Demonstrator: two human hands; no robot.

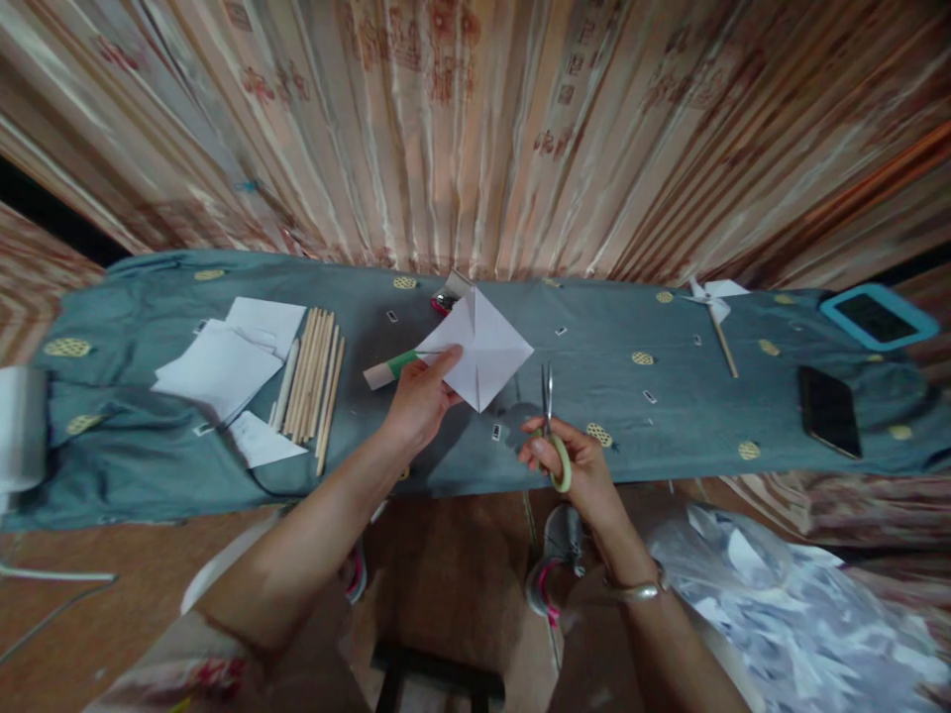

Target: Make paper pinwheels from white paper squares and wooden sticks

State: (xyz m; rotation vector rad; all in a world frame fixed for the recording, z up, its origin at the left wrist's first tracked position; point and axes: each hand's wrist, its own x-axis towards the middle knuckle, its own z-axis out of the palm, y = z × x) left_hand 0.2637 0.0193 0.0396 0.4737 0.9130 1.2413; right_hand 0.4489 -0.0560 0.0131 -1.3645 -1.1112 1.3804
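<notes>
Over wrinkled cloth [601, 327], left grip [420, 401] pinches creased square paper [501, 347]; right grip [583, 460], metal scissors [548, 401].

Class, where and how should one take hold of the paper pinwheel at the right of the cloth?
Probably by the bare lower end of its stick, coming from the near side with the right hand once it sets down the scissors: the stick's free end points that way, while the thin paper blades at the far end could crease.

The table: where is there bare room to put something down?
Widest: cloth between scissors and the pinwheel and phone. Smaller, rumpled: between the white object and loose paper sheets. Crowded: around the wooden sticks, and just left of held paper.
</notes>
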